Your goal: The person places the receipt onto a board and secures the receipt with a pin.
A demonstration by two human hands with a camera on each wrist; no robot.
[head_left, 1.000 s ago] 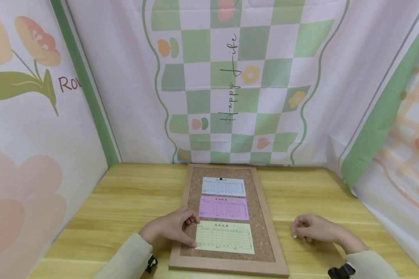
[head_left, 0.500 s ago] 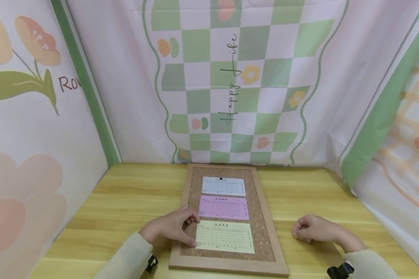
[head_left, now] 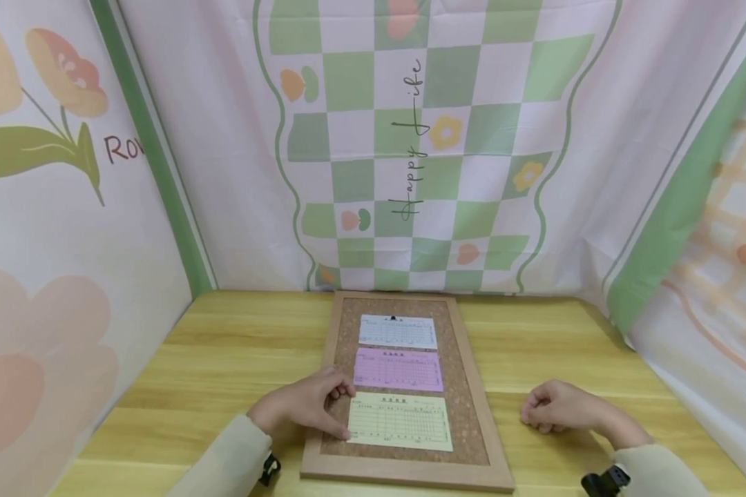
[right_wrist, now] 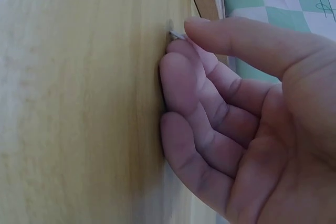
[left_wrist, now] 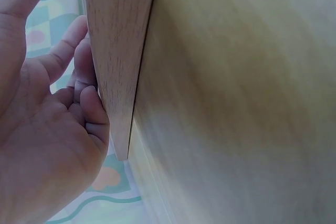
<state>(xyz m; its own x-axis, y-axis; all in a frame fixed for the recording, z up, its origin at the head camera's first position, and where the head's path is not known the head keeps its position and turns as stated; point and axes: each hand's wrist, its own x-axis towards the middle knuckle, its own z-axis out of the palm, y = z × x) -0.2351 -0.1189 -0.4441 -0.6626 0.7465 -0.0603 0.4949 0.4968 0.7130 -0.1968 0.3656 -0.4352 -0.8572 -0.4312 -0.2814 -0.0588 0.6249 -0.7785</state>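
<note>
A framed cork board (head_left: 472, 442) lies flat on the table. On it, blue (head_left: 398, 333), pink (head_left: 398, 370) and yellow (head_left: 400, 422) printed paper slips lie in a column. A small black pushpin (head_left: 394, 318) sits at the blue slip's top edge. My left hand (head_left: 307, 404) rests over the board's left frame, thumb at the yellow slip's lower left corner and forefinger by its upper left corner. Right of the board, my right hand (head_left: 562, 406) is low over the table. Its thumb and forefinger pinch a small whitish pushpin (right_wrist: 177, 35), mostly hidden by the fingertips.
The wood-grain table (head_left: 236, 338) extends to both sides of the board. Behind it hangs a checked green and white curtain (head_left: 404, 159), and printed curtains close off the left and right. The board's far end reaches close to the back curtain.
The white dot seen at my right fingertips a second ago is now hidden in the head view as that hand turned slightly. My left hand and the slips stay in place.
</note>
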